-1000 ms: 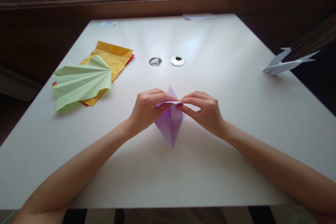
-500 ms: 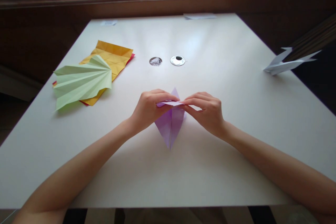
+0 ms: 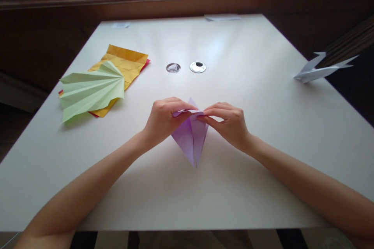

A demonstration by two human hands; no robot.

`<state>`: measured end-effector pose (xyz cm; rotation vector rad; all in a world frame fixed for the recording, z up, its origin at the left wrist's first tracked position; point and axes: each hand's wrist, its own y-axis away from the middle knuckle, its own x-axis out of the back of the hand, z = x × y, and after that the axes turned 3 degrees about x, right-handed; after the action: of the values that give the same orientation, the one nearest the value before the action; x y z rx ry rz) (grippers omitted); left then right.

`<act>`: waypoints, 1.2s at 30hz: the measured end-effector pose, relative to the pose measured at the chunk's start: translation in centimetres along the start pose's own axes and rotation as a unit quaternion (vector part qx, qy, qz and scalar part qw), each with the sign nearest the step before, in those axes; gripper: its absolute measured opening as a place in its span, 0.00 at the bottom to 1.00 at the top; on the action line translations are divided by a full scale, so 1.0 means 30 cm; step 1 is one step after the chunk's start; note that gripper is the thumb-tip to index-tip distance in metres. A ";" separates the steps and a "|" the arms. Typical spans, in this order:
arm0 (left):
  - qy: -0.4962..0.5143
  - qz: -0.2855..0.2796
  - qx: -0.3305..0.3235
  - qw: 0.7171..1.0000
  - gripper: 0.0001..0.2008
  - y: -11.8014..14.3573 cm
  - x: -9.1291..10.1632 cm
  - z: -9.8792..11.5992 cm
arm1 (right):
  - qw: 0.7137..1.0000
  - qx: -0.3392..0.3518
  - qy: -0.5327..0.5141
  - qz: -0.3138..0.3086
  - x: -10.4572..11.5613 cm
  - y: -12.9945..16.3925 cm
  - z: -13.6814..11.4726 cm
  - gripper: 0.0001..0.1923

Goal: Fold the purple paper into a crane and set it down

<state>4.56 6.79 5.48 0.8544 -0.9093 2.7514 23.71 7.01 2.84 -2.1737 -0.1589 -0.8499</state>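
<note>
Between both hands is a folded sheet of purple origami paper point(image 3: 191, 140), shaped like a kite with a slit down to two points facing me. My left hand point(image 3: 168, 118) pinches a raised flap at its upper left, thumb below and fingers above. At the upper right edge of the same flap, my right hand point(image 3: 226, 120) pinches with thumb and fingertips. A small purple tip stands out beyond the fingers on the far side. The fingers hide part of the flap's folds.
On the left of the white table point(image 3: 248, 194) lie a pleated pale green paper point(image 3: 93, 91) and creased yellow paper point(image 3: 128, 62), with red paper point(image 3: 145, 64) underneath. A white paper crane point(image 3: 317, 72) stands at the right edge. Two round table holes point(image 3: 198, 67) are beyond my hands.
The lower points of the purple paper have swung slightly to the right and its slit has spread. Both hands keep their pinch, shifting only a little.
</note>
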 end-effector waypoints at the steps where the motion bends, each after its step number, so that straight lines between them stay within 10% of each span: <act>1: 0.000 0.001 -0.001 1.000 0.04 0.000 0.000 0.000 | 1.000 0.001 0.004 0.004 0.000 0.000 -0.001 0.04; 19: 0.001 -0.033 -0.054 0.998 0.08 0.009 -0.015 -0.034 | 1.000 0.024 0.016 -0.011 -0.023 0.014 0.032 0.02; 28: -0.031 -0.249 -0.105 0.962 0.20 -0.036 0.073 0.004 | 0.996 0.045 0.076 -0.022 -0.038 0.027 0.075 0.05; 36: -0.016 -0.041 -0.165 0.985 0.06 0.033 0.158 0.125 | 0.994 0.056 0.093 0.004 -0.044 0.030 0.068 0.05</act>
<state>2.13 3.51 10.05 0.8529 -1.2587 2.4282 24.10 8.04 0.50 -1.9776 -0.1015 -1.0085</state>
